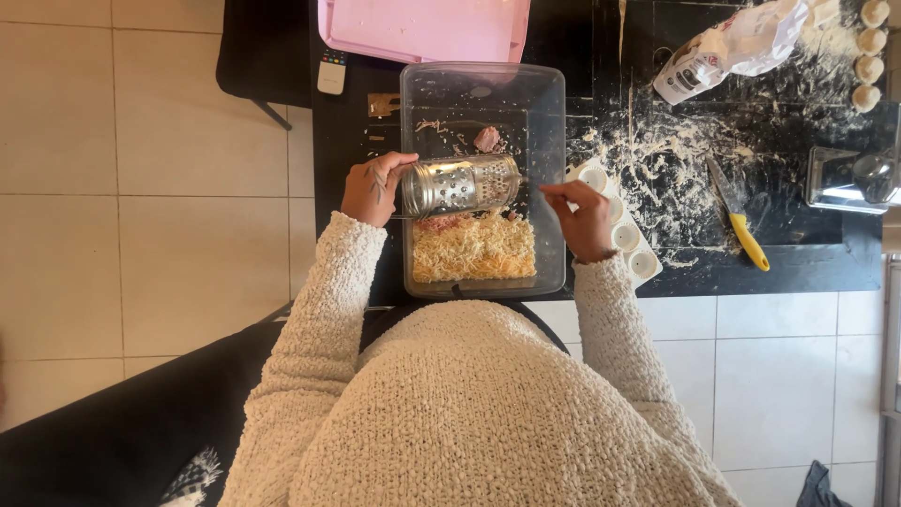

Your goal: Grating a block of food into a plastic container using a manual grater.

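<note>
Around the work, a floured black counter

Far off we see a pink tray and a white remote to its left; on the right, a torn flour bag, dough balls at the far right edge, a yellow-handled knife among spilled flour; a white mould nearer; pale floor tiles on the left.

Shiny perforated metal grater, clear, seemingly plastic tub
</note>
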